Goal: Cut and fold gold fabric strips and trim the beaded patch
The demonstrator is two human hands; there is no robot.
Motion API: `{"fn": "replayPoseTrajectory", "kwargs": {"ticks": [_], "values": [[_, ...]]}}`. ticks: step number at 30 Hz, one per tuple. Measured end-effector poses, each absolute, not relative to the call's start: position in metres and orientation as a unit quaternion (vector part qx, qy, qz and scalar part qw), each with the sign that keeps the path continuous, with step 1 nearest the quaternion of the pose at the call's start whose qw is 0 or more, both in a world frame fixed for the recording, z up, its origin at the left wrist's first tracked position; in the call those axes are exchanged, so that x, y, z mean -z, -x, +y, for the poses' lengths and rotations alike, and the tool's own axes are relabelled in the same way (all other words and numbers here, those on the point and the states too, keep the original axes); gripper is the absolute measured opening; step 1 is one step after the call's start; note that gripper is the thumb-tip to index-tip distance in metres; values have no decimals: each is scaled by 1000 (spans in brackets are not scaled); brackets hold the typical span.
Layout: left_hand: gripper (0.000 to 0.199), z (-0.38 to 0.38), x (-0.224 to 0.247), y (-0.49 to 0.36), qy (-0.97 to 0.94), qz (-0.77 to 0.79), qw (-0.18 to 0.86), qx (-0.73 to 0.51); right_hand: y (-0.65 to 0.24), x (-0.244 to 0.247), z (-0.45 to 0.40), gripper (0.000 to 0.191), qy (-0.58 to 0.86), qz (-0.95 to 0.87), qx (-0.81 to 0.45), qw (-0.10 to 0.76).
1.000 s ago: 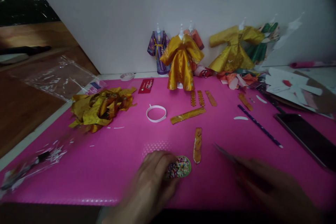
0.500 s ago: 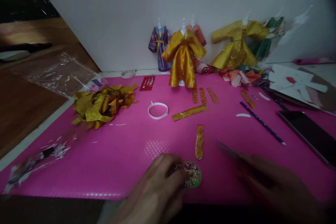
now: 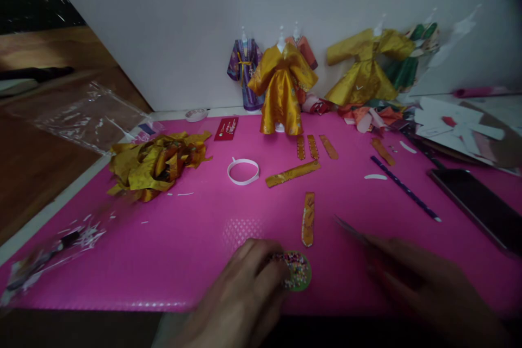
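My left hand (image 3: 244, 283) curls over the left side of a small round green-rimmed dish of tiny coloured beads (image 3: 299, 272), its fingers closed against it. The hand hides part of the dish. My right hand (image 3: 424, 283) is closed around a slim pointed metal tool (image 3: 346, 228) that looks like tweezers, its tip aimed to the upper left. Dim light blurs its reddish rear part. Just beyond the dish lies a gold fabric strip (image 3: 309, 220) with a pointed end and pale beads along its left edge. A longer gold strip (image 3: 293, 173) lies farther back.
A white ring (image 3: 243, 172) and a crumpled gold fabric heap (image 3: 159, 166) lie left on the pink mat (image 3: 163, 261). At the back stand several small dressed forms, including a gold robe (image 3: 281, 92). A purple pencil (image 3: 403, 187) and a phone (image 3: 477, 204) lie right.
The view has shifted slightly, moving everything a little to the left. My left thumb has drawn back a bit, so more beads show. My right hand stays nearly still with its tool.
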State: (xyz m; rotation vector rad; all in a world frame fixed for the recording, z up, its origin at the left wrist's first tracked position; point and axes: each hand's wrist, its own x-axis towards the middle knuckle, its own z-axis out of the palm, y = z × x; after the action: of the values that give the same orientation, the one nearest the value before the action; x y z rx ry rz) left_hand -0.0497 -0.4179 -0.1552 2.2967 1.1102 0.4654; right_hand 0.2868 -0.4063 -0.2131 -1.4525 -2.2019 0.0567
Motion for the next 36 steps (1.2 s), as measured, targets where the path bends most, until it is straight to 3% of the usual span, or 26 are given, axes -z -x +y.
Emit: {"fn": "replayPoseTrajectory", "kwargs": {"ticks": [12,17,26,36], "values": [[24,-418,152,50,-850,420,287,-131,-290,217,-408,39,542,-800,-35,256],[33,-418,152,51,-851,422,284,-134,-288,213,-406,38,532,-806,-31,257],[20,-417,156,50,-853,414,271,-163,-286,213,-407,34,527,-809,-4,262],[34,-414,156,49,-855,415,250,-184,-288,216,-410,37,549,-796,-48,250]]}}
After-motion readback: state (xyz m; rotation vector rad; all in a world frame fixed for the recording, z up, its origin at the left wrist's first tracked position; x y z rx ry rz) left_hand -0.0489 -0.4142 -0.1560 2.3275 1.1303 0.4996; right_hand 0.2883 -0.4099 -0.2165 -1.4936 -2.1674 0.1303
